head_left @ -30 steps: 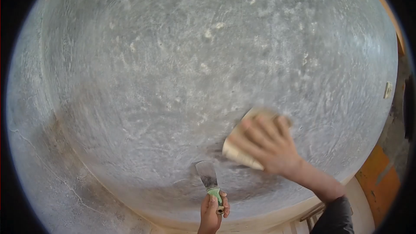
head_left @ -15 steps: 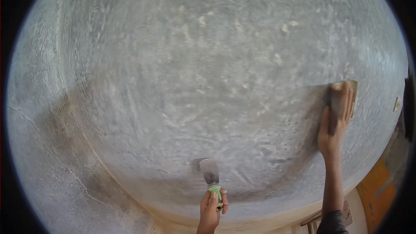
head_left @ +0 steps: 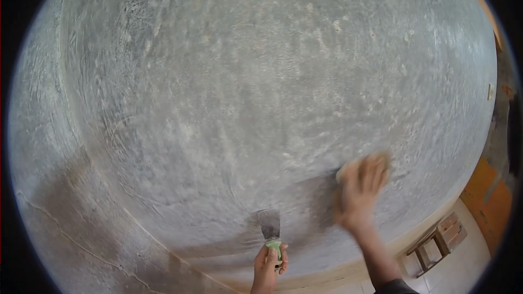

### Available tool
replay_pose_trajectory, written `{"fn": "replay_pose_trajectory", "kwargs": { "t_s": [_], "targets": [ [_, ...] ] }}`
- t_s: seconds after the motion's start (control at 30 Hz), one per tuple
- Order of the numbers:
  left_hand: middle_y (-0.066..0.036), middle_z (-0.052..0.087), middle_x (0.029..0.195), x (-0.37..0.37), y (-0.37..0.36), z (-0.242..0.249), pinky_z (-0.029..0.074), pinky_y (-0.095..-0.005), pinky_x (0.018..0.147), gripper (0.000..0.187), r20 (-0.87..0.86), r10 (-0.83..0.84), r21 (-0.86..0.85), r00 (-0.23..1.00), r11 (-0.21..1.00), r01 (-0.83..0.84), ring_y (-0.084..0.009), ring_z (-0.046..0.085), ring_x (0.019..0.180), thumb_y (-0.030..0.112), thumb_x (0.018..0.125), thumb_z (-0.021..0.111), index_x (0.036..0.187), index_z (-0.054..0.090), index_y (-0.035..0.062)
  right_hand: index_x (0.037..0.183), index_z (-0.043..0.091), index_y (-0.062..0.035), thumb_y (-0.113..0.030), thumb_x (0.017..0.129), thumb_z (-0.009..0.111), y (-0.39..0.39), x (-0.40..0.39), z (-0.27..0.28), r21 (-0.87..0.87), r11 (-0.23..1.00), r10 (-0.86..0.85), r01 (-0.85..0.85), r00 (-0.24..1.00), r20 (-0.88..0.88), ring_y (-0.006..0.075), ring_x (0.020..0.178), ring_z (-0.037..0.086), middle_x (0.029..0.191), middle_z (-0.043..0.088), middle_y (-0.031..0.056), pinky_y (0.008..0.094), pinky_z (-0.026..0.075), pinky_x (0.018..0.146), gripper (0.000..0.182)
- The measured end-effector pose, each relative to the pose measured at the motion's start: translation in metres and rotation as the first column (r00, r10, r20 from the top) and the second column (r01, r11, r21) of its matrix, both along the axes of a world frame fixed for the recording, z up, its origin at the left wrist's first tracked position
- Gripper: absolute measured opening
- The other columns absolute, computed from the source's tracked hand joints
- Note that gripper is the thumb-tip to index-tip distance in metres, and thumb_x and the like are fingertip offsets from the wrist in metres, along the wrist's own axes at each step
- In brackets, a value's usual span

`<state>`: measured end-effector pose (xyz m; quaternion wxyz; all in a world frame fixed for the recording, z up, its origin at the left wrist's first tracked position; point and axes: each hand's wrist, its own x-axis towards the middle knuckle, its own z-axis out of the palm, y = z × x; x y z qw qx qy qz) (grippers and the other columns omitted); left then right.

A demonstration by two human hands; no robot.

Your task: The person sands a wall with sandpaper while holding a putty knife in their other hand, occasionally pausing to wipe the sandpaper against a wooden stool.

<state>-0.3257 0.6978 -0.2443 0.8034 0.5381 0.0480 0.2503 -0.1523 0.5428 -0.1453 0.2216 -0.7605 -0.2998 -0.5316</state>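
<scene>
A grey, mottled wall (head_left: pixel 245 103) fills most of the head view. At the lower middle, my left hand (head_left: pixel 264 267) is closed round the green handle of a putty knife (head_left: pixel 270 224), its blade pointing up in front of the wall. Further right, my right hand (head_left: pixel 357 198) lies over a flat brownish pad (head_left: pixel 385 160) against the wall, fingers pressed on its back. Motion blurs this hand, and most of the pad is hidden under it.
A wall corner runs down the left side, with a cracked side wall (head_left: pixel 41 130) beyond it. Down at the right, a small wooden stool (head_left: pixel 436 242) stands on pale floor near an orange surface (head_left: pixel 482 201). A small plate (head_left: pixel 490 92) is on the wall's right edge.
My right hand has swept down and left across the wall with the pad. The view has shifted, showing more of the stool. My left hand still holds the putty knife.
</scene>
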Motion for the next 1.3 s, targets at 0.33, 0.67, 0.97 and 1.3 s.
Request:
{"fn": "replay_pose_trajectory", "kwargs": {
  "t_s": [0.33,0.67,0.97,1.3],
  "targets": [
    [-0.005,0.054,0.075,-0.026,0.028,0.001,0.036,-0.0238,0.045,0.039,-0.033,-0.064,-0.028,0.997,0.998,0.063,-0.0111,0.049,0.055,0.036,0.1,0.044,0.107,0.054,-0.0019,0.145,0.032,-0.0026,-0.019,0.089,0.051,0.031,-0.02,0.055,0.213,0.977,-0.003,0.009,1.0,-0.027,0.0453,0.142,0.003,0.153,0.011,0.0288,0.0597,0.0,0.111,0.061],
    [-0.003,0.052,0.073,-0.035,0.01,-0.017,0.035,-0.0235,0.043,0.04,-0.073,-0.069,-0.137,0.995,0.989,0.058,-0.011,0.049,0.054,0.04,0.099,0.044,0.106,0.052,0.0017,0.139,0.044,-0.0075,-0.023,0.084,0.055,0.054,-0.044,0.065,0.052,0.99,0.134,-0.131,0.99,-0.053,0.0501,0.139,0.011,0.15,0.02,0.0305,0.0691,0.002,0.105,0.058],
    [-0.003,0.052,0.074,-0.027,-0.006,-0.013,0.034,-0.0236,0.044,0.037,-0.038,-0.02,-0.166,0.999,0.986,0.014,-0.0107,0.048,0.055,0.036,0.101,0.041,0.107,0.051,0.0008,0.14,0.046,-0.0193,-0.019,0.069,0.066,0.062,-0.045,0.031,-0.156,0.964,0.212,-0.217,0.976,-0.046,0.0434,0.138,0.023,0.151,0.027,0.0219,0.0677,0.01,0.105,0.074],
    [-0.005,0.053,0.076,-0.03,0.004,-0.017,0.035,-0.0248,0.045,0.036,-0.051,0.041,-0.106,0.998,0.993,-0.046,-0.0123,0.048,0.055,0.034,0.102,0.038,0.109,0.051,0.0011,0.139,0.048,-0.0233,-0.029,0.082,0.063,0.064,-0.042,0.029,-0.559,0.786,0.394,-0.265,0.911,0.121,0.0299,0.126,0.041,0.143,0.041,0.0144,0.0569,0.026,0.1,0.059]
  ]
}}
